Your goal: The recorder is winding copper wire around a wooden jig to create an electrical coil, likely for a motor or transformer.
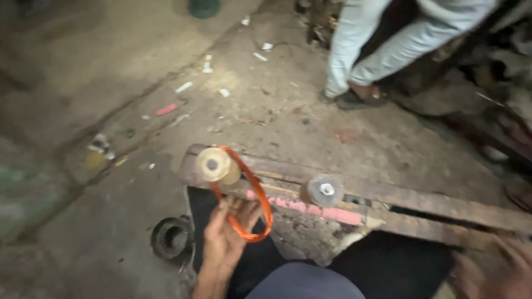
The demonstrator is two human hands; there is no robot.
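1. My left hand reaches up from the bottom edge, palm up, fingers loosely curled around the lower end of the orange wire loop.
2. My right hand is just a blur in the bottom right corner, can't tell what its fingers are doing.
3. The loop is thin, bright copper-orange and stretched long, hooked over the cream spool at the left end of the wooden bar.
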